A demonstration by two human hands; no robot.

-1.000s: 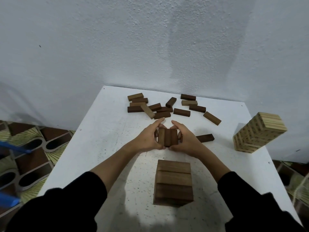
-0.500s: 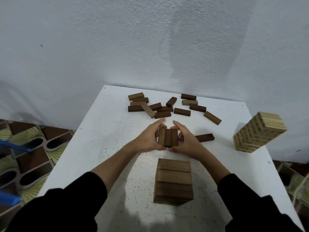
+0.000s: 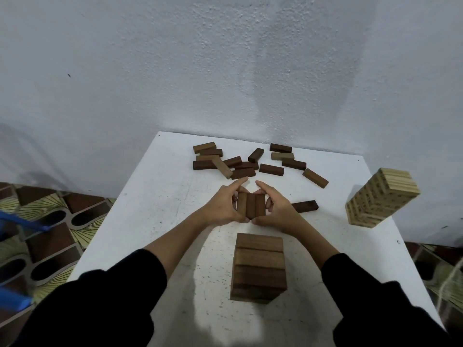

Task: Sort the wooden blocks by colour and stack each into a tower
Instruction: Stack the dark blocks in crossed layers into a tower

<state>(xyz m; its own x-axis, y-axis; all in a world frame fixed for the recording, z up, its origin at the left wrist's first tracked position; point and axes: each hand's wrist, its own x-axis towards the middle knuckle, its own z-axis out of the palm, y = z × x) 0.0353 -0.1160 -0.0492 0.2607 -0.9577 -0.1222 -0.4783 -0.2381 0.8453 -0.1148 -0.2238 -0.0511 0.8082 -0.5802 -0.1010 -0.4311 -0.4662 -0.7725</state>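
I see a set of three dark blocks (image 3: 250, 205) pressed side by side, held between both hands above the white table (image 3: 155, 196), a little behind the dark tower (image 3: 258, 267). The left hand (image 3: 223, 207) grasps the set from its left side, the fingers curled around the far end and the thumb at the near edge. The right hand (image 3: 276, 211) grasps it from the right in the same way, and the two thumbs nearly meet under the near end of the set. Compared with one second ago and half a second ago, almost nothing differs: the hands keep the same grip at the same place, and the three blocks stay aligned. Whether the set touches the table I cannot tell.

The dark tower stands near me, in the middle of the table, with three blocks across its top layer. Just to the right of the right hand lies a single dark block (image 3: 304, 206). Further back, the loose pile of brown blocks (image 3: 240, 162) is spread near the wall, unchanged since before. At the right edge of the table stands the light wooden tower (image 3: 380, 200), well apart from the hands. Both sleeves are black.
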